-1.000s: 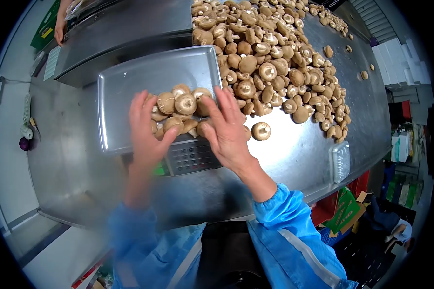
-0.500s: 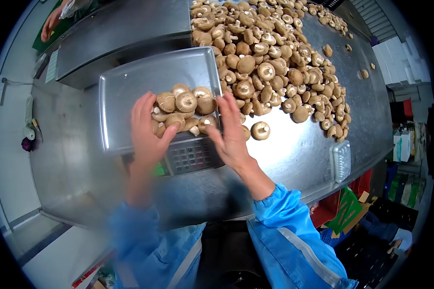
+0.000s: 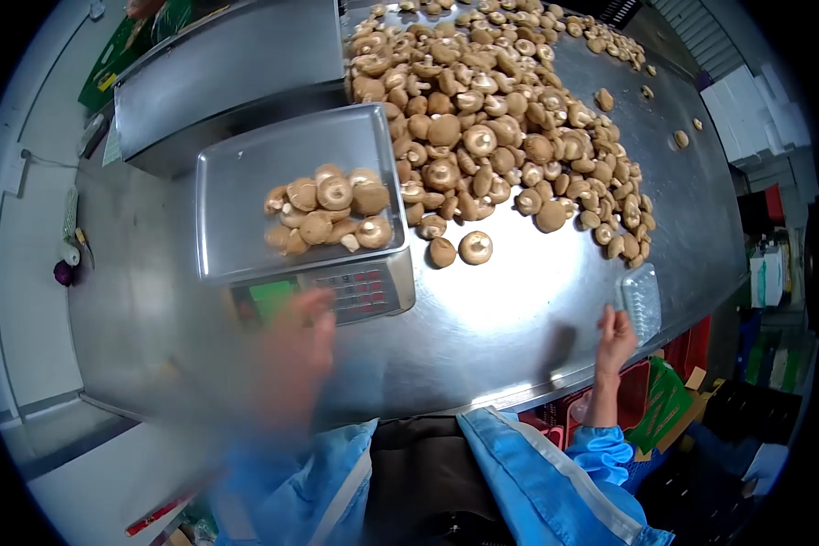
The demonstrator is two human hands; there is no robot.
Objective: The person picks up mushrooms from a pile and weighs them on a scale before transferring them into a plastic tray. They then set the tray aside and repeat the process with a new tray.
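My left hand [image 3: 296,350], smeared by motion, is at the front of the scale [image 3: 399,280], by its keypad and lit green display. On the scale's steel pan [image 3: 232,196] lies a small pile of brown shiitake mushrooms [image 3: 334,193], some stem up. Far to the right, my right hand [image 3: 616,341] is at the near left side of a clear plastic tray [image 3: 642,300], its fingers slightly bent and apart. Two loose mushrooms [image 3: 475,247] sit on the steel table just right of the scale.
A large heap of shiitake mushrooms [image 3: 500,118] covers the table's far middle, with a few strays at the right. Behind the scale stands a steel box [image 3: 232,77]. Red crates and a green carton [image 3: 669,400] are below the table's front edge.
Both hands have left the mushrooms on the pan. My left hand has drawn back toward me; my right hand has swung right to the plastic tray. The view has shifted slightly.
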